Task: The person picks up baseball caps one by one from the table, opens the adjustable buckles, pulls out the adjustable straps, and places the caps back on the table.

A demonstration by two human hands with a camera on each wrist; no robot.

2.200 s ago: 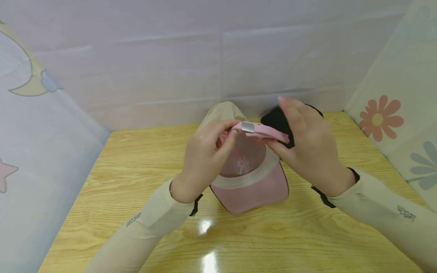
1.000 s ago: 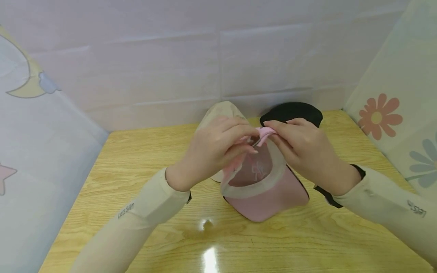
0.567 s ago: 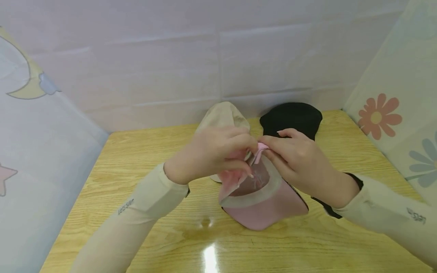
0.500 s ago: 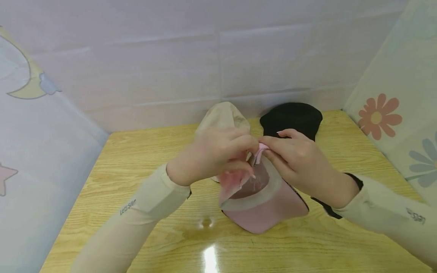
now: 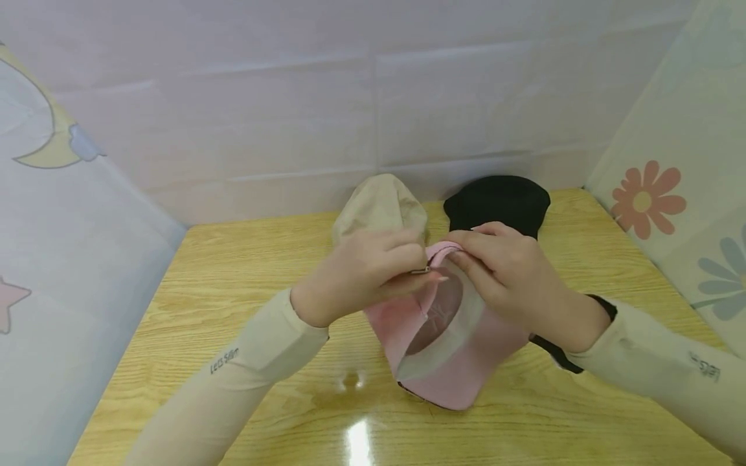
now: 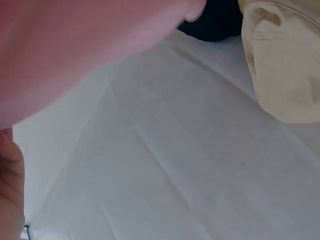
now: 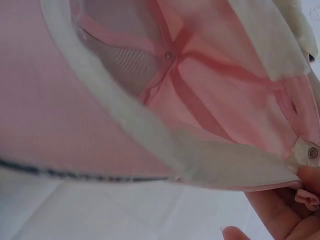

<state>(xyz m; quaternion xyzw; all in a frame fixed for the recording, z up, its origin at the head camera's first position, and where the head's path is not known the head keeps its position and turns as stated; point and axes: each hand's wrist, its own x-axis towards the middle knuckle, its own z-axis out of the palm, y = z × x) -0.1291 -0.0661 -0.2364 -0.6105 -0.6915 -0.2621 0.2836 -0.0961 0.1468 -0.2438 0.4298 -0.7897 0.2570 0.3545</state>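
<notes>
A pink baseball cap (image 5: 396,330) hangs below my two hands in the head view, its brim towards me and its inside facing up. My left hand (image 5: 364,272) pinches the metal buckle (image 5: 421,270) on the cap's pink back strap (image 5: 444,248). Just to the right, my right hand (image 5: 515,275) holds the strap between thumb and forefinger. In the right wrist view the cap's pink lining (image 7: 215,85) and pale sweatband (image 7: 115,110) fill much of the picture, with a metal eyelet (image 7: 312,153) beside the right-hand fingers. The left wrist view hides the left fingertips.
A beige cap (image 5: 381,207) stands behind my left hand, and a black cap (image 5: 498,204) behind my right, both near the back wall (image 5: 262,116). Under everything lies a wood-grain table (image 5: 245,272). Patterned cloth (image 5: 658,259) borders the right side.
The strap, first stretched between both hands with its buckle facing up, has been bent and brought lower. The cap has turned, its brim moving towards me. My left hand has shifted its grip.
</notes>
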